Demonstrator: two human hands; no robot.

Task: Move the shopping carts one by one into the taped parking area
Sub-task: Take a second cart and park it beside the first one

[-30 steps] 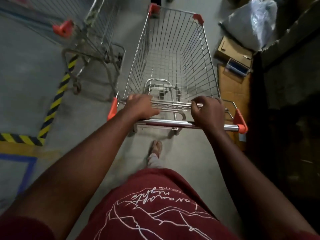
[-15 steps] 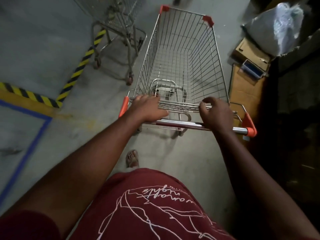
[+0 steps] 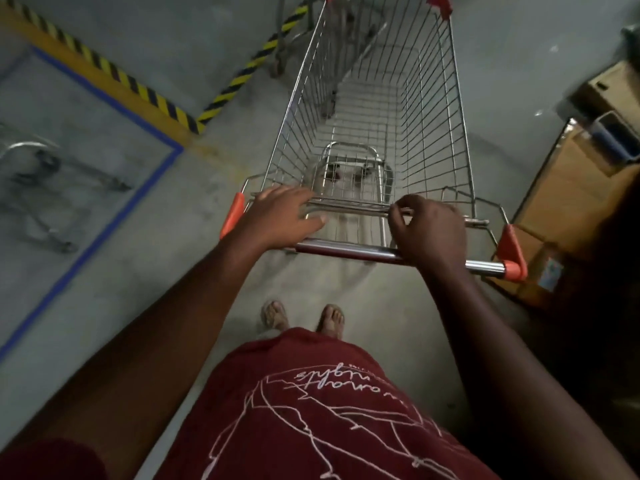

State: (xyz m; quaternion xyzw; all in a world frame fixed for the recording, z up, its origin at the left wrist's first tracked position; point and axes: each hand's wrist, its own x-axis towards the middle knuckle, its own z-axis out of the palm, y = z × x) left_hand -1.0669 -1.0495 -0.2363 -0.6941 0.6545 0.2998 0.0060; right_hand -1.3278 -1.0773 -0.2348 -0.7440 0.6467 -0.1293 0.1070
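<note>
A wire shopping cart (image 3: 429, 109) with orange corner caps stands straight ahead of me on the concrete floor. My right hand (image 3: 429, 230) grips its chrome handle bar (image 3: 349, 251) together with the wire flap behind it. My left hand (image 3: 280, 216) rests on the bar's left end, its fingers stretched over the flap. A blue tape line (image 3: 104, 220) marks off a floor area on the left, bordered by yellow-black hazard tape (image 3: 104, 67). Inside the blue line the blurred base of another cart (image 3: 38, 174) shows.
Cardboard boxes (image 3: 571, 202) stand close on the cart's right side, against a dark area. The wheels and frame of a further cart (image 3: 294, 46) show at the top, by a second strip of hazard tape (image 3: 249, 74). My feet are just behind the handle.
The cart and I have moved back from the cart ahead. The tape corner has shifted up and right in view. A parked cart's base has appeared on the left. My left fingers have straightened.
</note>
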